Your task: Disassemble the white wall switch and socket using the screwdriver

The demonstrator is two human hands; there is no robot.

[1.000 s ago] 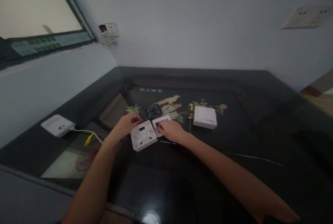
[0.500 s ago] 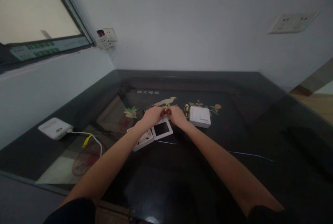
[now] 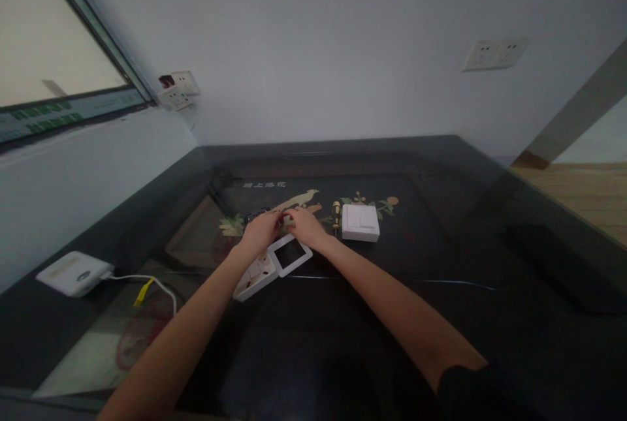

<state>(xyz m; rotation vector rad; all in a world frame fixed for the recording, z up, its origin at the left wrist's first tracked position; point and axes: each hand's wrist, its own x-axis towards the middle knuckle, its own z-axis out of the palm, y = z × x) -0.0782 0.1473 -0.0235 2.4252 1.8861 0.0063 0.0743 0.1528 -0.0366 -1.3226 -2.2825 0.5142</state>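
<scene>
My left hand (image 3: 262, 232) and my right hand (image 3: 306, 229) meet over the middle of the table, fingertips pinched close together. Whatever lies between their fingers is too small and dim to name. Just below them lies a white square frame (image 3: 297, 265) with an open centre. It touches a white open box (image 3: 255, 285), partly covered by my left forearm. A small dark part (image 3: 255, 215) shows behind my left hand. To the right of my right hand is a yellow-and-black screwdriver (image 3: 336, 213), beside a white wall switch (image 3: 360, 222).
The dark glossy table (image 3: 421, 329) bears a printed bird and flowers. At the left lies a white device (image 3: 74, 273) with a white cable and yellow tag (image 3: 144, 292). A dark flat object (image 3: 563, 267) rests at the right. Wall sockets (image 3: 496, 54) are behind.
The view has shifted, so the table things appear further left and slightly lower. My hands stay pinched together above the white frame, and the dark part behind the left hand shows more.
</scene>
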